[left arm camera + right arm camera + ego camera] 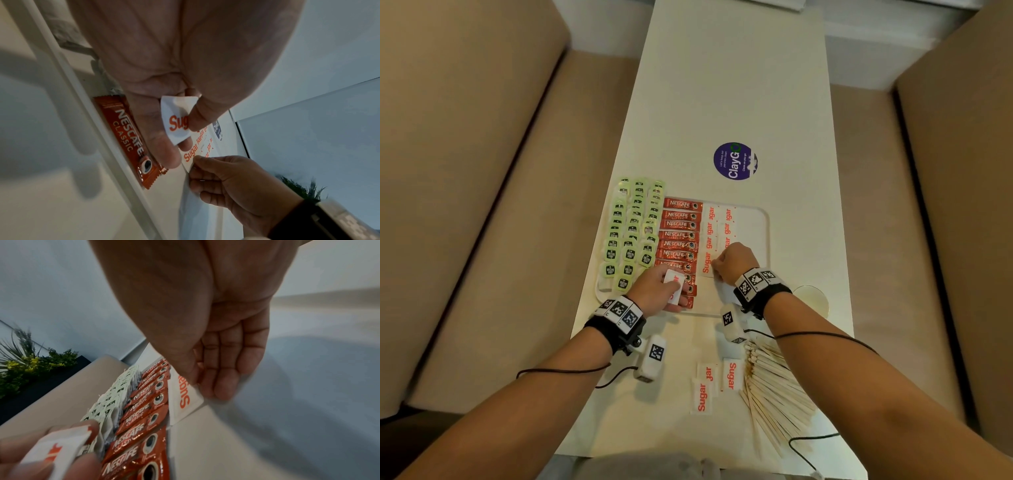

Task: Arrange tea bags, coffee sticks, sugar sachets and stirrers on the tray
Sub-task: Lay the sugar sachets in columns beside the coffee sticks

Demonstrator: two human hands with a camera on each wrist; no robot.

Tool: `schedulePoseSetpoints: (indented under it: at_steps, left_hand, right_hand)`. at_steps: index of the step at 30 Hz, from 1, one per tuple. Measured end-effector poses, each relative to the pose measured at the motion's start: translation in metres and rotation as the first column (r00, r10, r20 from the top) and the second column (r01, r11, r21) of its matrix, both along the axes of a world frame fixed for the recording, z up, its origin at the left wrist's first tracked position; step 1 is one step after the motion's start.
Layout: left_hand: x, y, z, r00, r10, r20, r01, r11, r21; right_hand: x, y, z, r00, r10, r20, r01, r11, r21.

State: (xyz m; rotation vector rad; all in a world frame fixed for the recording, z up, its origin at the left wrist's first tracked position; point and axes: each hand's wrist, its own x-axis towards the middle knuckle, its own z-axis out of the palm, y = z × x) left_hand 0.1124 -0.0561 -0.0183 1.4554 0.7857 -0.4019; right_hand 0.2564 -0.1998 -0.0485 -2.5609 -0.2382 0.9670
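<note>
On tray (763, 219): right grip (732, 262) pinches sachet (706, 262) (lengthwise away); left grip (659, 289) holds another.

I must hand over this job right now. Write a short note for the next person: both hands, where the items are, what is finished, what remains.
Left hand: holds one spare sugar sachet above the near coffee sticks.
Right hand: pinches the near sachet of the left sugar row, setting it on the tray.
Done: tea bags in rows at the tray's left, Nescafe coffee sticks beside them, two sugar rows begun.
Left: three loose sugar sachets and the wooden stirrers lie on the table in front of the tray; the tray's right side is free for them.
</note>
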Motion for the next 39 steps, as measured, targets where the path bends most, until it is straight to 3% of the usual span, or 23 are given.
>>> schedulePoseSetpoints:
  at_steps: [11,16,21,27,33,39]
  left_hand:
    - [0.007,0.001,0.0,0.999,0.034,0.013,-0.033,0.999,-0.031]
    - [0.013,0.001,0.001,0.997,0.009,0.072,-0.007,0.999,-0.032]
    - [0.013,-0.001,0.001,0.99,-0.097,0.098,0.084,0.988,0.127]
    - [0.01,-0.011,-0.002,0.979,-0.154,0.134,0.139,0.984,0.114]
    - [0.007,-0.019,0.0,0.993,-0.086,0.079,0.089,0.995,-0.035]
    - [0.006,-0.022,0.002,0.992,-0.088,0.095,0.076,0.989,0.126]
  right_hand:
    - [-0.004,-0.003,0.015,0.999,0.02,0.041,-0.02,1.0,-0.017]
    - [-0.02,-0.009,0.03,0.997,0.061,-0.038,-0.053,0.982,0.182]
    - [-0.044,-0.017,0.038,0.991,0.095,-0.098,-0.059,0.947,0.316]
    - [-0.062,-0.025,0.032,0.993,0.079,-0.088,-0.035,0.908,0.417]
    - [-0.066,-0.036,0.025,0.99,0.026,-0.135,0.032,0.912,0.409]
    - [-0.049,-0.046,0.028,0.994,0.015,-0.106,0.024,0.935,0.354]
